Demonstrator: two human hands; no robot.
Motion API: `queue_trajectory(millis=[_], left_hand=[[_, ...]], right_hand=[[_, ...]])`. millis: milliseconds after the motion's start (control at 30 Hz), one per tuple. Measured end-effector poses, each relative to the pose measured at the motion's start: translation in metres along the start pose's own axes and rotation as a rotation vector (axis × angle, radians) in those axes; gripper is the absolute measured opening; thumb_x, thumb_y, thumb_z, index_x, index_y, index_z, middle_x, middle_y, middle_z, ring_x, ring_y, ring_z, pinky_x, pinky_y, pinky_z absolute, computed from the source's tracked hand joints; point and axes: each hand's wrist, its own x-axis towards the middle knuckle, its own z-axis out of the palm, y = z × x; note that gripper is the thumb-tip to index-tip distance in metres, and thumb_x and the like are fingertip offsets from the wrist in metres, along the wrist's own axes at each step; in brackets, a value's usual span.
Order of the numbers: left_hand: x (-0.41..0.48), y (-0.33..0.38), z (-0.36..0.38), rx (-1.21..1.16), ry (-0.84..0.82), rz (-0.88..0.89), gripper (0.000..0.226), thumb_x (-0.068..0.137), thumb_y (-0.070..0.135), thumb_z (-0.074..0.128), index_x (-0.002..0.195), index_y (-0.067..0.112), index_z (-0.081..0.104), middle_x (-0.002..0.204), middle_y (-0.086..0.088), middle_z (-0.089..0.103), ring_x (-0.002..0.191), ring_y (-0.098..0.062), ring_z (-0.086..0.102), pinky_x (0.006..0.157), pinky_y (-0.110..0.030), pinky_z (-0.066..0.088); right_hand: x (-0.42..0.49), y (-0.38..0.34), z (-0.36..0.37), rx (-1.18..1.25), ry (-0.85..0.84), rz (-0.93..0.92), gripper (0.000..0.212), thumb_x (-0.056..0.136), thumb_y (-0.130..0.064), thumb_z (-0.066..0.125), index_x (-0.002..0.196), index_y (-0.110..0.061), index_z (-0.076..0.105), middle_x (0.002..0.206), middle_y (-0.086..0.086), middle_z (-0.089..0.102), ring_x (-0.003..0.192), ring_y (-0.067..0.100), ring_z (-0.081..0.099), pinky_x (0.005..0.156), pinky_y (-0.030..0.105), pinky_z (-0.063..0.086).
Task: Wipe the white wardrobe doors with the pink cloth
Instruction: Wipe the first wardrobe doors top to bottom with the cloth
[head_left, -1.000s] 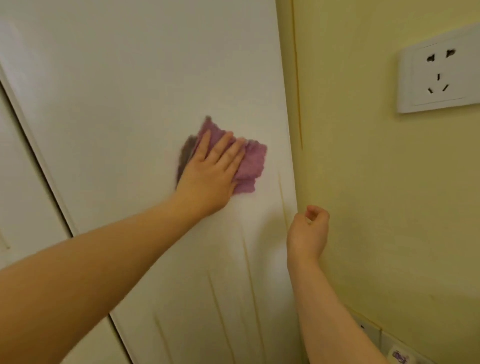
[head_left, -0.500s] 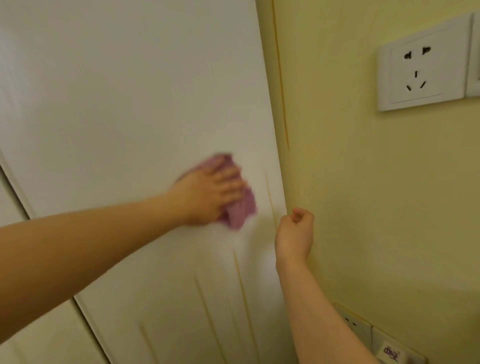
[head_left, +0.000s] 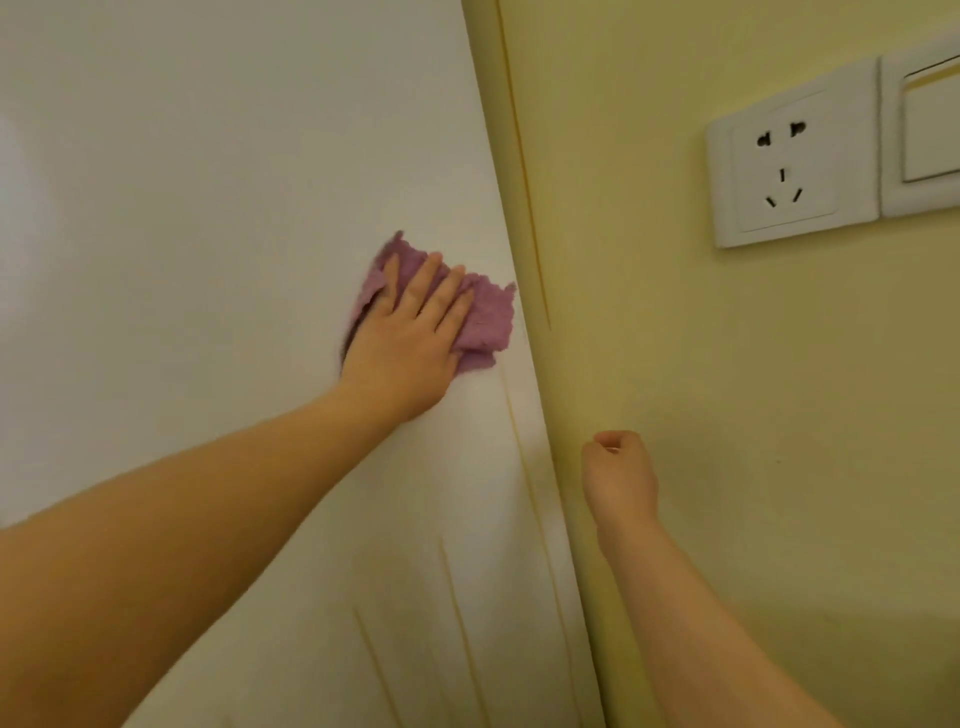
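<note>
Compared with half a second ago, the left hand (head_left: 410, 332) has moved up the white wardrobe door (head_left: 208, 208), and the pink cloth (head_left: 488, 317) now lies flatter, reaching the door's right edge. The fingers are straight and press the cloth flat. The right hand (head_left: 618, 473) remains a loose fist before the yellow wall (head_left: 727, 415), holding nothing. Yellowish streaks (head_left: 457, 597) mark the lower door. A socket (head_left: 784, 161) and a switch (head_left: 930, 135) are on the wall.

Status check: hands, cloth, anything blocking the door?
Left hand flat, pressing pink cloth on white door near its right edge. Right hand fisted, empty, by yellow wall. Nothing blocking.
</note>
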Motion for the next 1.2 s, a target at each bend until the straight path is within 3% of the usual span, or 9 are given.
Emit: queue_trajectory(millis=[167, 233, 367, 533, 733, 867, 1000, 1100, 1200], left_hand=[[-0.044, 0.069, 0.016, -0.097, -0.150, 0.630, 0.055, 0.099, 0.038, 0.026, 0.149, 0.015, 0.028, 0.154, -0.006, 0.028, 0.144, -0.030, 0.017, 0.114, -0.043, -0.007], [-0.029, 0.057, 0.013, -0.050, -0.214, 0.520, 0.058, 0.102, 0.041, 0.021, 0.152, 0.016, 0.005, 0.160, -0.004, 0.002, 0.146, -0.027, -0.005, 0.113, -0.042, -0.015], [0.004, 0.041, 0.011, -0.087, 0.077, 0.060, 0.064, 0.096, 0.041, 0.017, 0.139, 0.004, 0.045, 0.146, -0.017, 0.040, 0.137, -0.039, 0.032, 0.112, -0.052, 0.003], [-0.049, 0.091, 0.023, -0.172, -0.160, 0.601, 0.052, 0.094, 0.038, 0.031, 0.138, 0.019, 0.050, 0.147, -0.006, 0.042, 0.139, -0.031, 0.031, 0.114, -0.045, 0.003], [0.014, 0.037, 0.013, -0.082, 0.036, 0.058, 0.065, 0.097, 0.052, 0.014, 0.146, 0.015, 0.035, 0.153, -0.012, 0.030, 0.142, -0.036, 0.020, 0.113, -0.051, -0.003], [-0.057, 0.109, 0.025, -0.232, -0.196, 0.464, 0.067, 0.100, 0.052, 0.018, 0.152, 0.011, 0.005, 0.159, -0.009, 0.001, 0.145, -0.032, -0.008, 0.109, -0.045, -0.021], [-0.033, 0.085, 0.027, -0.205, 0.015, 0.340, 0.049, 0.089, 0.028, 0.035, 0.124, 0.006, 0.062, 0.131, -0.016, 0.056, 0.126, -0.039, 0.048, 0.110, -0.055, 0.017], [-0.001, 0.070, 0.023, -0.165, -0.012, 0.128, 0.053, 0.101, 0.028, 0.024, 0.149, 0.007, 0.021, 0.156, -0.016, 0.017, 0.144, -0.038, 0.010, 0.114, -0.054, -0.002], [-0.028, 0.106, 0.023, -0.248, -0.166, 0.272, 0.052, 0.089, 0.029, 0.031, 0.130, 0.011, 0.058, 0.138, -0.014, 0.051, 0.132, -0.039, 0.039, 0.113, -0.054, 0.014]], right_hand=[[-0.003, -0.002, -0.001, 0.014, 0.003, -0.007, 0.023, 0.088, -0.006, 0.046, 0.109, -0.009, 0.054, 0.104, 0.013, 0.060, 0.092, 0.026, 0.053, 0.075, 0.029, 0.038], [-0.005, 0.004, 0.001, 0.006, -0.005, 0.002, 0.023, 0.087, -0.006, 0.046, 0.108, -0.009, 0.054, 0.106, 0.015, 0.060, 0.095, 0.028, 0.054, 0.078, 0.030, 0.040], [-0.001, 0.014, 0.002, -0.011, -0.008, 0.045, 0.024, 0.087, -0.007, 0.046, 0.109, -0.009, 0.054, 0.105, 0.014, 0.059, 0.095, 0.028, 0.054, 0.080, 0.033, 0.042], [0.001, 0.012, -0.001, -0.002, 0.025, 0.017, 0.020, 0.088, -0.006, 0.045, 0.106, -0.010, 0.053, 0.097, 0.012, 0.057, 0.093, 0.029, 0.054, 0.079, 0.033, 0.041], [0.005, 0.020, -0.003, 0.025, 0.044, 0.060, 0.021, 0.088, -0.006, 0.045, 0.107, -0.012, 0.052, 0.087, 0.004, 0.053, 0.087, 0.024, 0.051, 0.075, 0.030, 0.039], [0.005, 0.019, 0.001, 0.006, 0.058, 0.033, 0.020, 0.089, -0.008, 0.045, 0.106, -0.009, 0.054, 0.090, 0.008, 0.054, 0.086, 0.023, 0.051, 0.076, 0.031, 0.040], [0.008, 0.015, -0.003, 0.039, 0.086, 0.018, 0.010, 0.090, -0.011, 0.043, 0.095, -0.013, 0.052, 0.084, 0.005, 0.053, 0.082, 0.023, 0.049, 0.075, 0.031, 0.040], [0.010, 0.019, -0.006, 0.025, 0.089, 0.054, 0.009, 0.090, -0.011, 0.042, 0.095, -0.014, 0.050, 0.089, 0.006, 0.054, 0.085, 0.024, 0.050, 0.078, 0.035, 0.043], [0.012, 0.020, -0.004, 0.015, 0.086, 0.024, 0.010, 0.089, -0.010, 0.043, 0.095, -0.013, 0.050, 0.083, 0.005, 0.053, 0.082, 0.023, 0.049, 0.074, 0.032, 0.040]])
